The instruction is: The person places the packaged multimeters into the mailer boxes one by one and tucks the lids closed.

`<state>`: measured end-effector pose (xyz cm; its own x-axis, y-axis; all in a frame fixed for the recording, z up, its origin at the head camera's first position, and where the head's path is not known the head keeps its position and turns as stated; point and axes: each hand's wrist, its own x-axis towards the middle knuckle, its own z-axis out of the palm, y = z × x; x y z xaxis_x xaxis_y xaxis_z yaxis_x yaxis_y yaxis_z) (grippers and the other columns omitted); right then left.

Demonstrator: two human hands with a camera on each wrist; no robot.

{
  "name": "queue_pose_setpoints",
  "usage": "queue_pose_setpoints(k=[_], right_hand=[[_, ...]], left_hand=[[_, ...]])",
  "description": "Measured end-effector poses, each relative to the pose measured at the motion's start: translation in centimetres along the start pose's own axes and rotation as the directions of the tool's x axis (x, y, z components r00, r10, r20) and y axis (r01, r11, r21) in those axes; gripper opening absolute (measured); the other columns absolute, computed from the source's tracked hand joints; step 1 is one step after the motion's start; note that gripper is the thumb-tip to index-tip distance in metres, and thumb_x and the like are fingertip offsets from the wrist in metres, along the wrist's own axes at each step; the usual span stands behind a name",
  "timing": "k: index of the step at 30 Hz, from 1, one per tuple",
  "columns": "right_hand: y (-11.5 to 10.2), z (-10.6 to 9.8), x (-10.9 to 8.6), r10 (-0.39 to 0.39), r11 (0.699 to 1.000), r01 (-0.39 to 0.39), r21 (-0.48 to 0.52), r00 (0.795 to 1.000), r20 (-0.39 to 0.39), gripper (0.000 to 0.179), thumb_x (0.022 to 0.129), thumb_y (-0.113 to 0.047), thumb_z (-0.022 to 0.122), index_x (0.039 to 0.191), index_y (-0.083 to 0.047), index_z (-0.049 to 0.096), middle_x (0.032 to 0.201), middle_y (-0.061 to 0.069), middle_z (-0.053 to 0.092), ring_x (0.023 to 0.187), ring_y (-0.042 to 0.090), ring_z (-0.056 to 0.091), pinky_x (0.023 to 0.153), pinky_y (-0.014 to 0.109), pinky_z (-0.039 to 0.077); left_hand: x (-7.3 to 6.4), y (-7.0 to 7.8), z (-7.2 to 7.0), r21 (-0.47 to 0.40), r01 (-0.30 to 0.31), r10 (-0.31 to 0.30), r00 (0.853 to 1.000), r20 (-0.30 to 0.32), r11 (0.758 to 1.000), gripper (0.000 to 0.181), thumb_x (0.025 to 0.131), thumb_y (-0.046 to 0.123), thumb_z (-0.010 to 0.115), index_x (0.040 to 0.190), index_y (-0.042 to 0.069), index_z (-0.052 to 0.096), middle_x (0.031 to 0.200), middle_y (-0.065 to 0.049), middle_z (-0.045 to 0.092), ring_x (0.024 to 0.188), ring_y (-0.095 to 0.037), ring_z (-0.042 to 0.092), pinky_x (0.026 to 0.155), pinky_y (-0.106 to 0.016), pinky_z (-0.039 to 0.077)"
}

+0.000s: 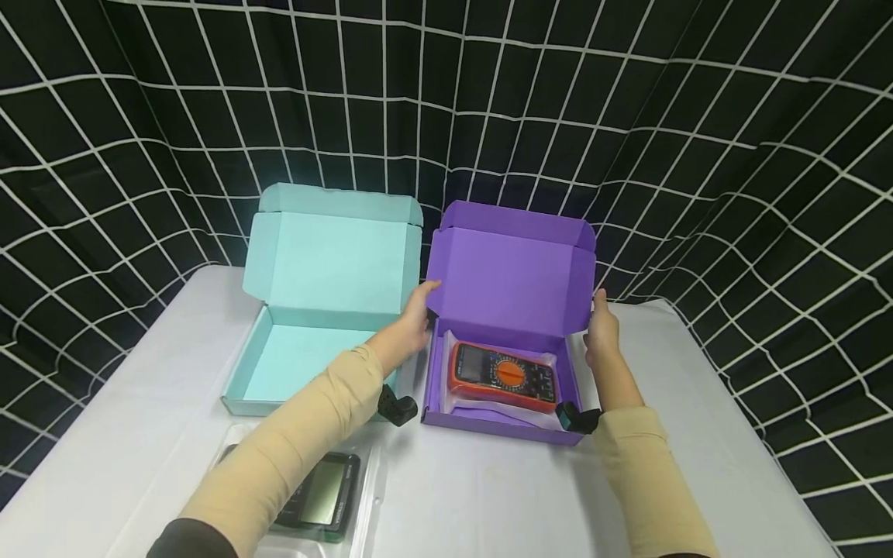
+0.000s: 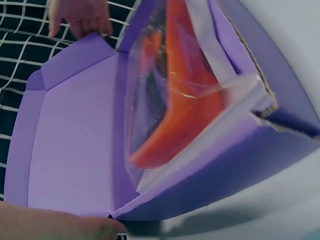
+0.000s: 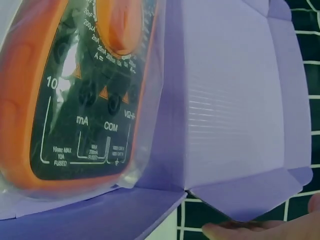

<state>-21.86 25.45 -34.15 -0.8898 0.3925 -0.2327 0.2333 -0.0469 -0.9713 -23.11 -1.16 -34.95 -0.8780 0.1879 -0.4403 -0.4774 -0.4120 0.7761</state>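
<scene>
right hand (image 1: 603,332) loose by purple box (image 1: 509,271); left hand (image 1: 415,318): fingers partly hidden, can't tell grip.

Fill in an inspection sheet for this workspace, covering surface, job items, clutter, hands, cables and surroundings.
Surface: white table.
Job items: purple box, lid raised; orange-and-black meter inside, under clear plastic.
Clutter: teal box, open; dark device in clear tray, partly hidden by the left arm.
Hands: left hand at the purple lid's left edge, right hand at its right edge; finger grip unclear.
Cables: nothing seen.
Surroundings: black cloth with white grid lines.
</scene>
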Motion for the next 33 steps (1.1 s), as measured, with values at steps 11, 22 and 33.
queue_pose_setpoints(k=[11,22,33], right_hand=[[0.0,0.4,0.2,0.008,1.0,-0.008,0.007,1.0,0.022,0.074,0.102,-0.052,0.009,0.152,0.001,0.025,0.152,0.02,0.032,0.136,0.028,0.035,0.117,0.04,0.025],[0.3,-0.9,-0.7,-0.017,1.0,0.018,-0.004,0.964,0.264,0.081,0.099,-0.054,-0.002,0.15,0.009,0.005,0.157,0.028,0.006,0.145,0.035,0.009,0.119,0.041,0.008],[-0.8,-2.8,-2.4,0.02,0.999,-0.004,-0.039,0.905,0.424,0.093,0.091,-0.06,-0.011,0.146,0.015,-0.002,0.152,0.034,-0.001,0.143,0.039,0.005,0.117,0.045,-0.003]], left_hand=[[0.1,0.5,0.0,0.2,-0.192,0.186,0.981,0.049,0.961,0.066,0.098,0.042,0.037,0.152,0.007,0.026,0.155,-0.017,0.026,0.144,-0.031,0.021,0.118,-0.046,0.011],[-0.5,0.7,-0.2,0.218,-0.18,0.156,0.98,0.123,0.959,0.071,0.102,0.043,0.03,0.153,-0.004,0.015,0.16,-0.018,0.016,0.147,-0.031,0.013,0.12,-0.038,0.007],[-1.4,1.2,-1.3,0.275,-0.066,0.006,0.977,0.213,0.959,0.077,0.101,0.049,0.016,0.151,-0.008,0.009,0.159,-0.024,0.009,0.148,-0.032,0.008,0.12,-0.039,0.0]])
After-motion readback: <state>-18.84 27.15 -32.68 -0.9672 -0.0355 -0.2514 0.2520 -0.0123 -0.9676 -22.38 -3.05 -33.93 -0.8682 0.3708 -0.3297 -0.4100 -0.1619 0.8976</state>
